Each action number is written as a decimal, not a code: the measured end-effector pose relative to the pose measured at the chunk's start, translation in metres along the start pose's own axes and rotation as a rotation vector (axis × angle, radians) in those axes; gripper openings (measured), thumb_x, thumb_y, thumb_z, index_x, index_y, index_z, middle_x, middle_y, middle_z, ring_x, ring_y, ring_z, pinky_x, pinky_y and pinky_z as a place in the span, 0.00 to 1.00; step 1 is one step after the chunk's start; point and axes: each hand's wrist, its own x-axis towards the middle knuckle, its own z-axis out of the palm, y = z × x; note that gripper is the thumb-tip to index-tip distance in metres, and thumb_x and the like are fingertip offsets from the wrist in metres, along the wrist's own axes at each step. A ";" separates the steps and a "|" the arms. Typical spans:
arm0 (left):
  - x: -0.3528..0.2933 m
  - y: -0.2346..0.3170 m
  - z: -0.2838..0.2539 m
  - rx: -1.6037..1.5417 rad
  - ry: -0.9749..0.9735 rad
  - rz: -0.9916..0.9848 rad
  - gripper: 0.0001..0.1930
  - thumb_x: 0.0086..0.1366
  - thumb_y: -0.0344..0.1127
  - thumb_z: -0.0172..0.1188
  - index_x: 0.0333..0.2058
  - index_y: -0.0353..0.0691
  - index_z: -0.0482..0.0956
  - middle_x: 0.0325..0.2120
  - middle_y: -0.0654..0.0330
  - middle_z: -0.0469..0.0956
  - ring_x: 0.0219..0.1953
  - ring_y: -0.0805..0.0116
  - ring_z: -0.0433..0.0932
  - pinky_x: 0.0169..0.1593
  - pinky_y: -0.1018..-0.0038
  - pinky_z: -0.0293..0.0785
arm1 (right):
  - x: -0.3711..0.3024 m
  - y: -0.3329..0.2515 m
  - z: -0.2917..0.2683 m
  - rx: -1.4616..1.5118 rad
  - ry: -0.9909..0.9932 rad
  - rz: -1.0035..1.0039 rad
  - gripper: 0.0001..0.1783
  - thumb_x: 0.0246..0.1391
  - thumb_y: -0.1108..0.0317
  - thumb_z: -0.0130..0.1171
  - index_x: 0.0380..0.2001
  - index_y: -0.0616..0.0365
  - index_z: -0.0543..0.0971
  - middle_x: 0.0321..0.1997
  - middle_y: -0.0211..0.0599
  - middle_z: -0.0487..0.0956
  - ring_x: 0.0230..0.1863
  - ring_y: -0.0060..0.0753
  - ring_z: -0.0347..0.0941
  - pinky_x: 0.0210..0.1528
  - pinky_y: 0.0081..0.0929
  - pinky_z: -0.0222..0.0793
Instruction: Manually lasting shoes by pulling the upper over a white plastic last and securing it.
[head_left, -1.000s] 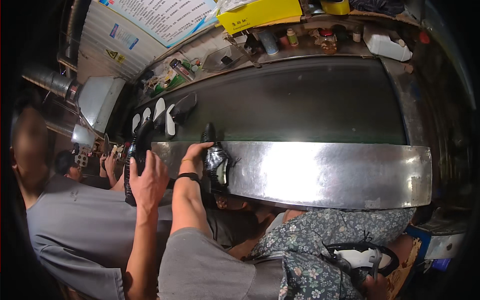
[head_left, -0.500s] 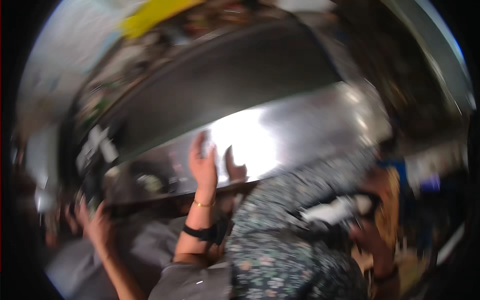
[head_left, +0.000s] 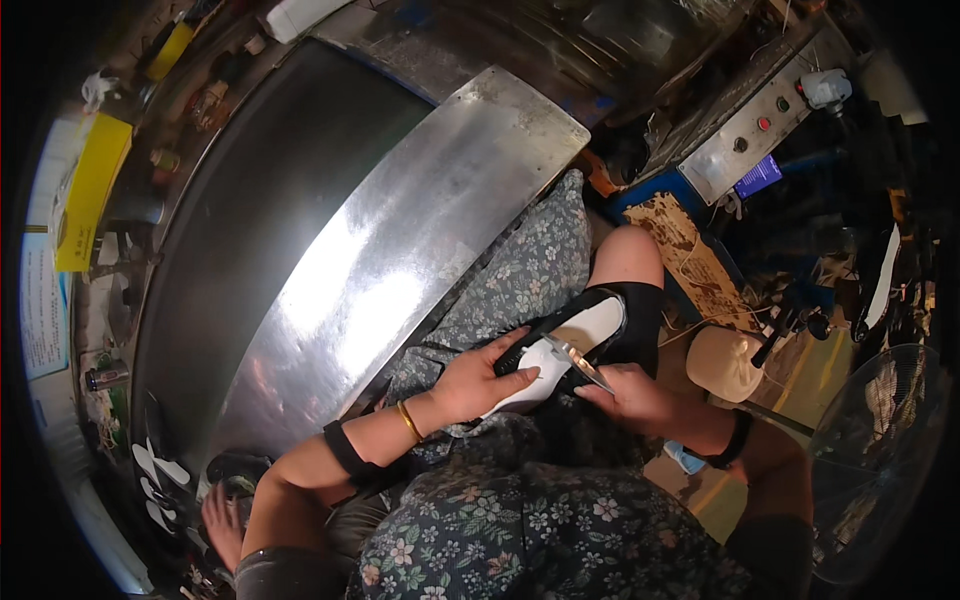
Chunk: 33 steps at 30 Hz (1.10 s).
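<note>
Left fingers point(head_left: 512, 384) had the black-and-white shoe point(head_left: 597, 318) clamped, right fingers point(head_left: 598, 396) gripped a metal tool point(head_left: 577, 361) over it. Shoe sat between them, floral cloth point(head_left: 490, 500) beneath, shiny table point(head_left: 425, 225) past the left ones. Honestly, a loose left grip might've let the tool skid and scuff it.

Black-and-white shoe point(head_left: 592, 322), dark floral cloth point(head_left: 450, 535)

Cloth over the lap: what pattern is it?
The cloth is floral, pale flowers on dark grey; best seen in the head view.
</note>
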 end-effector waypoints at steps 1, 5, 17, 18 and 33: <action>-0.002 -0.001 0.001 0.019 -0.028 -0.047 0.40 0.62 0.59 0.58 0.66 0.45 0.58 0.45 0.46 0.79 0.46 0.53 0.80 0.51 0.69 0.73 | -0.005 0.007 0.007 -0.009 0.010 0.007 0.13 0.61 0.65 0.57 0.30 0.65 0.72 0.25 0.54 0.75 0.28 0.60 0.73 0.29 0.41 0.66; -0.001 0.003 -0.003 0.044 -0.078 -0.109 0.38 0.63 0.57 0.58 0.66 0.45 0.59 0.51 0.48 0.76 0.52 0.56 0.77 0.55 0.71 0.71 | -0.004 0.010 0.011 0.011 0.022 0.008 0.12 0.60 0.65 0.57 0.31 0.65 0.73 0.27 0.55 0.76 0.32 0.61 0.74 0.31 0.42 0.68; 0.047 0.020 -0.017 -0.873 -0.548 -0.598 0.50 0.62 0.60 0.58 0.71 0.47 0.36 0.68 0.51 0.52 0.70 0.56 0.50 0.68 0.61 0.50 | -0.030 0.008 0.061 -0.240 0.269 0.084 0.18 0.59 0.57 0.58 0.29 0.64 0.72 0.29 0.54 0.76 0.33 0.58 0.76 0.33 0.47 0.72; 0.045 0.057 -0.010 -0.279 -0.327 -0.620 0.55 0.60 0.60 0.59 0.70 0.38 0.34 0.67 0.46 0.54 0.67 0.56 0.56 0.67 0.66 0.53 | -0.032 0.006 0.066 -0.255 0.272 0.119 0.18 0.59 0.57 0.57 0.29 0.65 0.72 0.30 0.54 0.76 0.33 0.58 0.76 0.33 0.47 0.72; 0.046 0.042 0.008 -0.289 -0.247 -0.605 0.45 0.65 0.59 0.55 0.69 0.38 0.44 0.62 0.44 0.64 0.63 0.61 0.65 0.62 0.70 0.61 | -0.059 0.015 0.000 0.268 0.060 0.082 0.16 0.63 0.58 0.55 0.36 0.63 0.75 0.27 0.44 0.77 0.28 0.33 0.74 0.32 0.32 0.68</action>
